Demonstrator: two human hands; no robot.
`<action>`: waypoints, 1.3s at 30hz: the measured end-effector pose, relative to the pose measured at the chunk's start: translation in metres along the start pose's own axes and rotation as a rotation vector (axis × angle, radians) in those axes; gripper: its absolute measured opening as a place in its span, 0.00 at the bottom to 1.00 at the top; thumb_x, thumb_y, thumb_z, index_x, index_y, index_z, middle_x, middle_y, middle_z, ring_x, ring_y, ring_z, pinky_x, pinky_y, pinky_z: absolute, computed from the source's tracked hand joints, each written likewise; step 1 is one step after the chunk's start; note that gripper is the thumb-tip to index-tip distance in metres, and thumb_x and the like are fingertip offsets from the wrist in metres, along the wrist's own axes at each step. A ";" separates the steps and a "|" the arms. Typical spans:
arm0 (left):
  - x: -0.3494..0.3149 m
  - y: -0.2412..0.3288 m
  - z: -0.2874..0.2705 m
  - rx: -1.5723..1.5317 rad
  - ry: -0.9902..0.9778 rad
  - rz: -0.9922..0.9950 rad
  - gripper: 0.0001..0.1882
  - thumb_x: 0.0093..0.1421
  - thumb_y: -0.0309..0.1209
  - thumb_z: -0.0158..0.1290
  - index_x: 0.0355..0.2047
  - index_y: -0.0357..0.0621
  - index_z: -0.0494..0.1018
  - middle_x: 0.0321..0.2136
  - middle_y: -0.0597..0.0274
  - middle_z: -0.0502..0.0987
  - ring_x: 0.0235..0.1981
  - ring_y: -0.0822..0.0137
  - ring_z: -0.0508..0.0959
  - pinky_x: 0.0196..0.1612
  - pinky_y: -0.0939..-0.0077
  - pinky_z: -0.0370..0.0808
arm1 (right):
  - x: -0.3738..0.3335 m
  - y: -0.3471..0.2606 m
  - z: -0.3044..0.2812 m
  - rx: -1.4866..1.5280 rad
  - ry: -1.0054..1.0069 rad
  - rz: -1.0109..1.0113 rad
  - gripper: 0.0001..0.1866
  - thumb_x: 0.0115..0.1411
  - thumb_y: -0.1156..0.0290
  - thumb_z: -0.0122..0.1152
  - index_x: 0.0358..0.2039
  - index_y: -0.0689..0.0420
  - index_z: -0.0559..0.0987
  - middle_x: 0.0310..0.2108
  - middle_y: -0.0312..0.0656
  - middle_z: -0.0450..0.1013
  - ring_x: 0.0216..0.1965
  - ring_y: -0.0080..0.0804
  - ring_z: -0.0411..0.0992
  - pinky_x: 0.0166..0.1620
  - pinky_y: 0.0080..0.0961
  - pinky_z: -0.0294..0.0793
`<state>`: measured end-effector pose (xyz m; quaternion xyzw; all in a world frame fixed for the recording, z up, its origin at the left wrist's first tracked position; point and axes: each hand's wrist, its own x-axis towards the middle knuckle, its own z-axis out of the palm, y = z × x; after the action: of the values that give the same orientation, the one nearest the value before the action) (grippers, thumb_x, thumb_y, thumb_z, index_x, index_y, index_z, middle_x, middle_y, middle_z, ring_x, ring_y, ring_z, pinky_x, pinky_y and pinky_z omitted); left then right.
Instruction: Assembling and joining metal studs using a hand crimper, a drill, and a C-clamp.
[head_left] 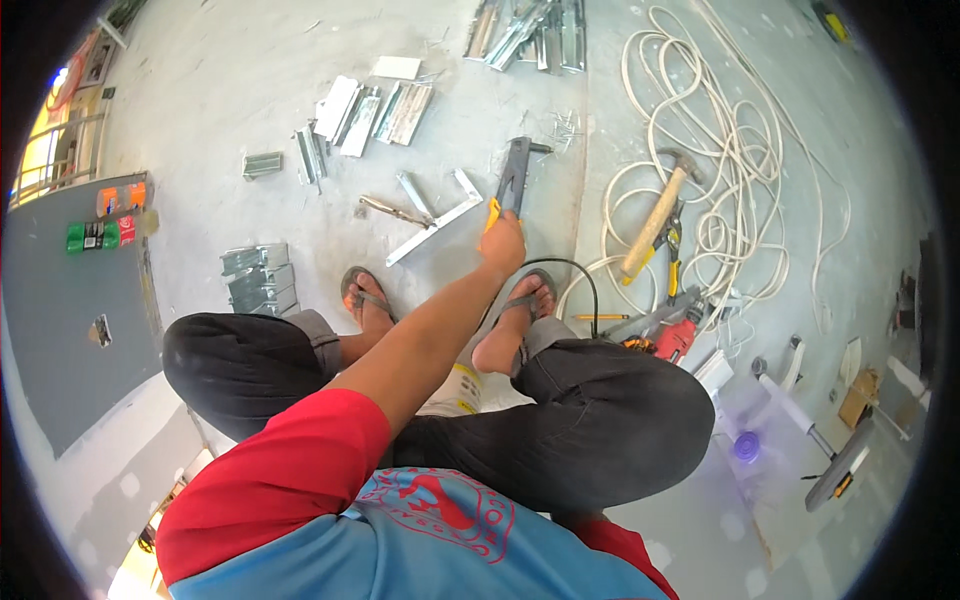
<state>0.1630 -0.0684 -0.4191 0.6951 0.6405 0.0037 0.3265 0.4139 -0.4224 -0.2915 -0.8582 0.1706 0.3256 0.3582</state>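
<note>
My left hand (503,244) reaches forward, closed round the yellow grip of a long grey tool with a dark crosspiece at its far end (515,175); its exact kind is unclear. Just left of it on the floor lies a bent white metal profile (437,231), its short end pointing away from me. A small metal offcut (414,192) and a pair of locking pliers (393,210) rest beside the profile. Only the red sleeve shows of my right arm; that hand is out of sight.
Right of my feet lie a hammer (655,220), yellow-handled snips (674,252), a pencil (600,317) and a red power tool (676,338). White cable (735,200) coils beyond. Cut metal pieces (258,278) stand left; more (403,112) lie ahead. A bucket (462,390) is beneath me.
</note>
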 end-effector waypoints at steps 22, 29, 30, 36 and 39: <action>-0.170 -0.031 -0.231 -0.438 -0.065 -0.147 0.26 0.64 0.51 0.51 0.33 0.34 0.70 0.21 0.53 0.72 0.25 0.66 0.71 0.32 0.68 0.69 | -0.036 -0.267 0.531 -0.929 -0.296 -1.127 0.18 0.55 0.54 0.61 0.32 0.57 0.83 0.37 0.50 0.79 0.41 0.49 0.78 0.43 0.40 0.77; -0.163 -0.033 -0.206 -0.615 -0.006 -0.175 0.27 0.65 0.52 0.49 0.33 0.33 0.69 0.20 0.47 0.72 0.23 0.60 0.71 0.30 0.63 0.68 | -0.034 -0.257 0.545 -0.927 -0.206 -1.073 0.19 0.56 0.57 0.61 0.38 0.61 0.79 0.37 0.50 0.79 0.39 0.48 0.78 0.43 0.42 0.77; -0.165 -0.033 -0.208 -0.610 0.018 -0.155 0.27 0.65 0.52 0.49 0.32 0.33 0.69 0.20 0.46 0.72 0.23 0.59 0.72 0.29 0.63 0.68 | -0.046 -0.265 0.535 -0.916 -0.215 -1.129 0.19 0.56 0.57 0.61 0.38 0.61 0.79 0.37 0.50 0.79 0.39 0.48 0.78 0.43 0.42 0.77; -0.168 -0.013 -0.234 -0.695 0.059 -0.066 0.26 0.66 0.50 0.48 0.33 0.34 0.70 0.18 0.45 0.72 0.19 0.55 0.73 0.26 0.62 0.67 | -0.194 -0.330 0.362 0.136 -1.286 -0.904 0.07 0.62 0.74 0.59 0.40 0.62 0.77 0.31 0.43 0.78 0.30 0.24 0.75 0.36 0.18 0.75; -0.178 0.004 -0.256 -0.625 0.161 0.050 0.23 0.66 0.47 0.50 0.34 0.34 0.71 0.17 0.45 0.72 0.17 0.51 0.74 0.24 0.61 0.67 | -0.276 -0.352 0.277 0.019 -1.272 -1.092 0.08 0.61 0.75 0.61 0.40 0.64 0.77 0.31 0.42 0.78 0.32 0.24 0.76 0.39 0.18 0.75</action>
<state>0.0262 -0.1124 -0.1417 0.5743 0.6149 0.2630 0.4722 0.2771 0.0359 -0.0734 -0.4700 -0.5009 0.5267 0.5008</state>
